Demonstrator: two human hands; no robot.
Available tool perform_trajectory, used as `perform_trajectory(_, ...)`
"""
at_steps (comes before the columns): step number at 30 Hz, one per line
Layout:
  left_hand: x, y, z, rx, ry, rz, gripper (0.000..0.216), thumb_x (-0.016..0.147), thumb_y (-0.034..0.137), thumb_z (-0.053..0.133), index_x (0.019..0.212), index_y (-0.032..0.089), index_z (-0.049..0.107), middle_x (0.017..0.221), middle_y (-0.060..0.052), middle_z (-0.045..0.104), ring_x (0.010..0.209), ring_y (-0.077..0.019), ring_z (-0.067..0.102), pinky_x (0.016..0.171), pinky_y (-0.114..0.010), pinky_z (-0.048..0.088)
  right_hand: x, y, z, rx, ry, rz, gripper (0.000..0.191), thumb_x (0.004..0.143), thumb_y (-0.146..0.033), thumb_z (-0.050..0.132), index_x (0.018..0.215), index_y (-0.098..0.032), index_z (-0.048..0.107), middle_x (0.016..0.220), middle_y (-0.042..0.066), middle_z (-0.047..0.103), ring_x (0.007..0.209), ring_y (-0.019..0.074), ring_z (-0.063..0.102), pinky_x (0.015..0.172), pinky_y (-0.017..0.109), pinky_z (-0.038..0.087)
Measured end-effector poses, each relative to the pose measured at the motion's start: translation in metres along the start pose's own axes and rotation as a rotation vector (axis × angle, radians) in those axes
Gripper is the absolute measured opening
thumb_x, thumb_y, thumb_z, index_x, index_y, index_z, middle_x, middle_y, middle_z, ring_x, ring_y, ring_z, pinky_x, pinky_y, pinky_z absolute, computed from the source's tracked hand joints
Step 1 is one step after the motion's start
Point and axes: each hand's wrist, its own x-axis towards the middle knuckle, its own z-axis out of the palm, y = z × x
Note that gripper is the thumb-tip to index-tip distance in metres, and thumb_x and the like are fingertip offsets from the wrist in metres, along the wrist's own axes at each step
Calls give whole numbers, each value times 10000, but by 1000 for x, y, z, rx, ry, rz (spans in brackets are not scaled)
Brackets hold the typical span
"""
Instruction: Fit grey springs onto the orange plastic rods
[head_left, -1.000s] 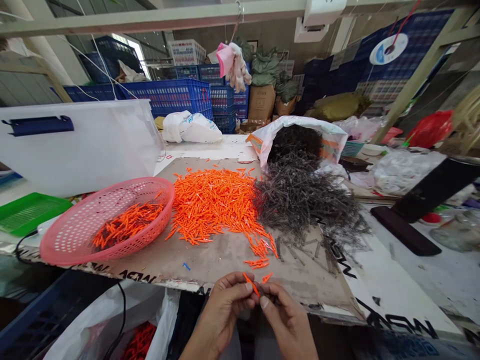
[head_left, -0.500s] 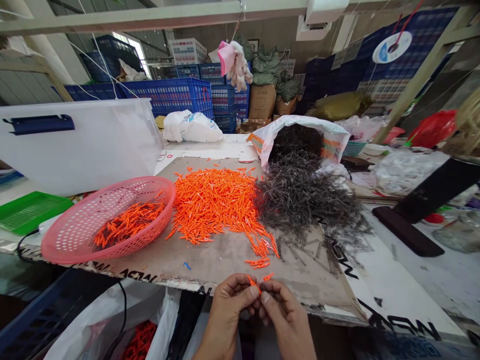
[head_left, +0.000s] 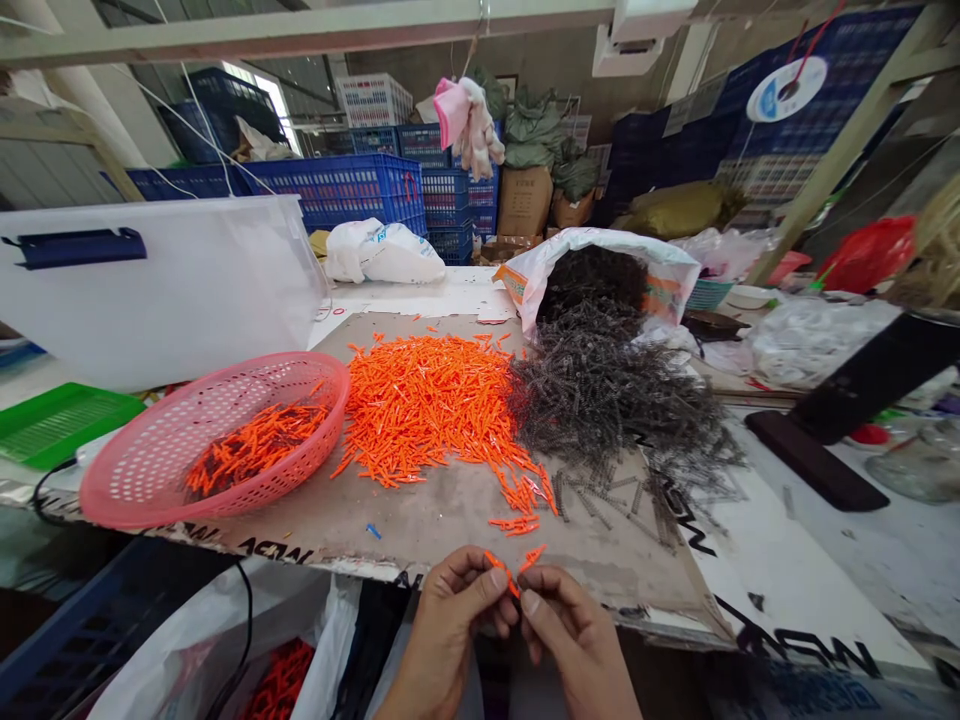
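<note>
At the table's front edge, my left hand (head_left: 457, 610) pinches a small pointed orange plastic piece (head_left: 493, 562) between thumb and fingers. Close beside it, my right hand (head_left: 566, 625) is closed, with another orange piece (head_left: 532, 558) sticking up from its fingertips. Between the thumbs, the lower end of the left piece meets the right fingertips; whether a spring is there I cannot make out. Just beyond the hands lies a heap of orange plastic pieces (head_left: 435, 400), its loose tail reaching toward me. To its right spreads a pile of dark coil springs (head_left: 607, 390), a few strewn singly.
A pink perforated basket (head_left: 341, 400) holding orange pieces with dark parts stands left. Behind are a white bin (head_left: 165, 290) and a white sack (head_left: 517, 285) spilling springs. A black stand (head_left: 817, 460) is at right. Below the table edge hangs a bag (head_left: 187, 640) with red pieces.
My hands have drawn slightly apart at the fingertips. The orange piece in the left hand has shifted a little left and shows more of its length.
</note>
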Motion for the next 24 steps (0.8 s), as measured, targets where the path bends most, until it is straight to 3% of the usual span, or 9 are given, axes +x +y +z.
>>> perform_trajectory(3, 0, -1, 1, 28, 22, 14, 228, 670, 329, 812, 691, 140, 687, 525, -32, 675, 477, -117, 579, 488, -199, 440, 0, -3, -5, -220, -20, -144, 263, 828, -430, 672, 881, -177, 718, 808, 59, 693, 658, 159, 630, 566, 238, 528)
perform_trajectory(7, 0, -2, 0, 54, 43, 7, 216, 676, 318, 798, 682, 129, 695, 540, -49, 695, 465, -116, 588, 488, -199, 459, -2, -3, -4, -388, -2, -280, 201, 877, -376, 609, 880, -200, 707, 862, 60, 699, 782, 189, 660, 696, 256, 542)
perform_trajectory(24, 0, -7, -1, 131, 32, 83, 197, 721, 300, 773, 677, 129, 685, 545, -29, 676, 488, -112, 566, 502, -205, 441, -7, -7, 6, -634, 93, -499, 144, 911, -286, 543, 846, -221, 653, 760, 21, 626, 660, 144, 591, 595, 219, 464)
